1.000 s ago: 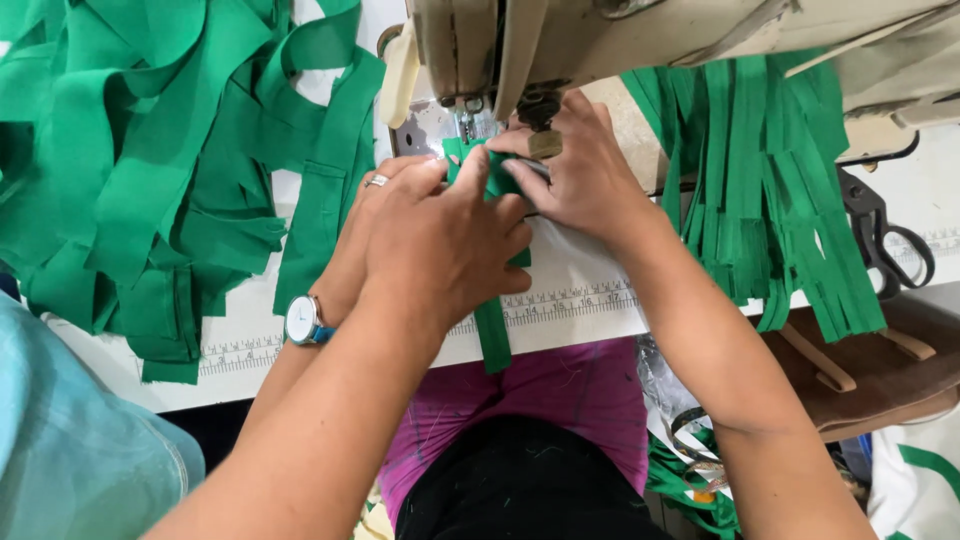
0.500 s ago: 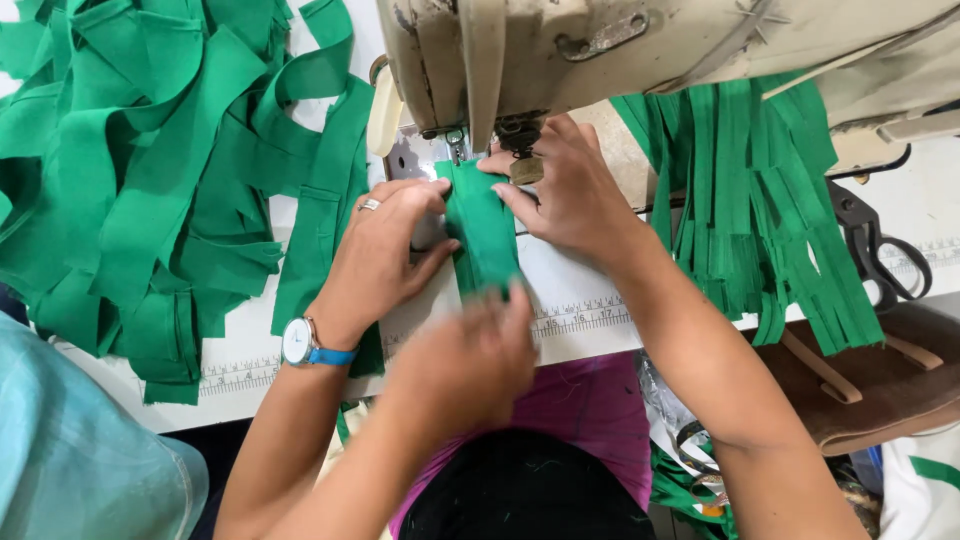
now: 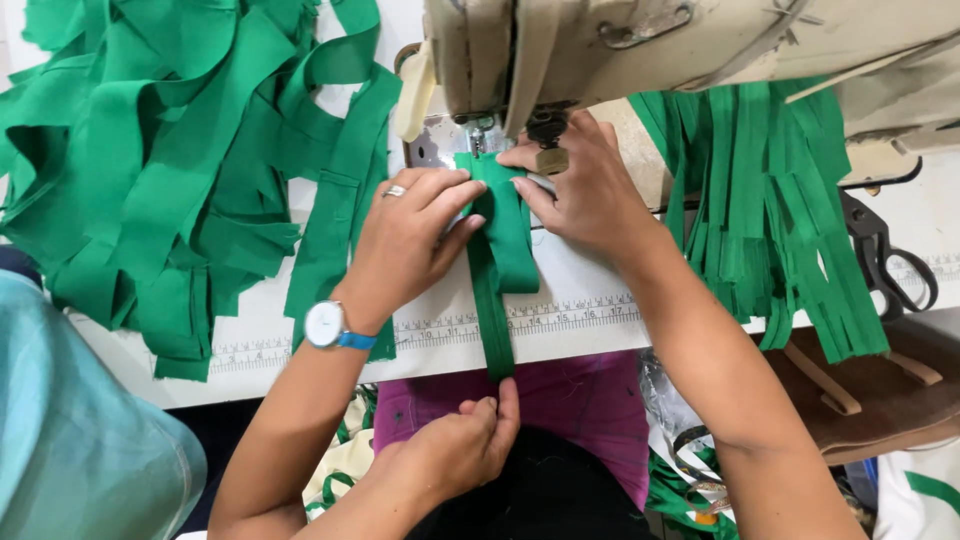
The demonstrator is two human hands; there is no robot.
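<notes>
Under the sewing machine (image 3: 620,40) head, upper centre of the frame, a folded green strip (image 3: 505,250) lay on the white table (image 3: 590,290), its top end right at the needle area (image 3: 480,135).

- Left hand (image 3: 410,240), with wristwatch (image 3: 325,325) and ring (image 3: 395,190): fingers stretched flat on the strip's left side, thumb against the fold, pressing rather than gripping.
- Right hand (image 3: 585,195): thumb and fingertips nipped on the strip's upper right edge, just beside the foot.
- A third hand (image 3: 460,450), lower centre and seemingly another person's, was closed on the strip's tail below the table edge.

Risks, as judged:
- Both upper hands sat very close to the needle, so a stitch run with the fingertips there could catch one.
- Pull from the lower hand could drag the fold askew or out from under the foot, since the left hand only pressed.
- The loose green pile (image 3: 150,150), upper left, lay just beside the left wrist and could get swept in.
- Hanging strips (image 3: 770,200) on the right nearly touched the right forearm.
- Scissors (image 3: 890,260), far right, lay near the edge, well apart from the hands.
</notes>
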